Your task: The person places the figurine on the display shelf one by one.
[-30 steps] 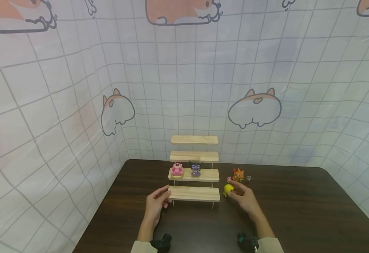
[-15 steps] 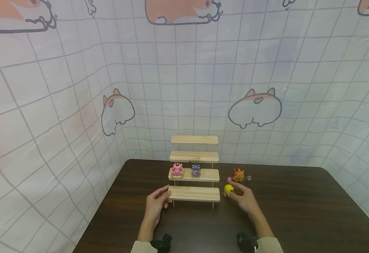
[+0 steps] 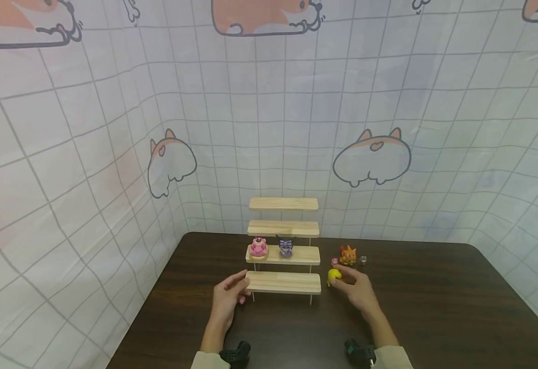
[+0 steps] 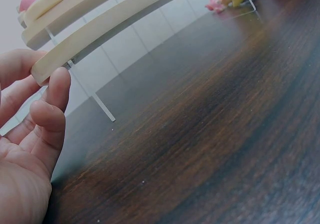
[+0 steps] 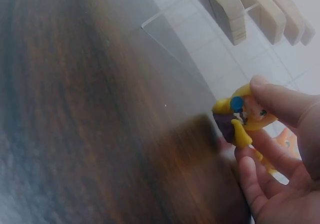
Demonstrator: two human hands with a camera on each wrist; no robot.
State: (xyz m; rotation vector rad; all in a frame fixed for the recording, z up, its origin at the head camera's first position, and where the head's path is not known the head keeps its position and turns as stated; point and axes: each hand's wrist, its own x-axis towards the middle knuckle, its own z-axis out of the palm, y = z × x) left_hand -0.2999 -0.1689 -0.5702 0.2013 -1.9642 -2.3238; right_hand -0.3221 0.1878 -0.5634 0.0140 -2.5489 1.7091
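Observation:
At the left end of the lowest board of a tiered wooden display stand (image 3: 284,283), my left hand (image 3: 228,293) pinches the board's edge; the left wrist view shows fingers above and below that board (image 4: 100,36). My right hand (image 3: 355,291) holds a small yellow figurine (image 3: 333,277) by thumb and fingers, just right of the stand. In the right wrist view the yellow figurine (image 5: 240,118) has a dark lower part and a blue round detail. A pink figurine (image 3: 258,248) and a purple figurine (image 3: 286,248) sit on the second board from the bottom.
Behind my right hand, an orange figurine (image 3: 348,255) stands on the dark wooden table (image 3: 435,297), between a tiny pink figure (image 3: 334,262) and a tiny grey one (image 3: 363,260). A printed grid curtain (image 3: 296,102) hangs behind and beside the table.
The yellow figurine has shifted very slightly to the right in my right hand's grip. My left hand stays on the board, and the stand has not moved.

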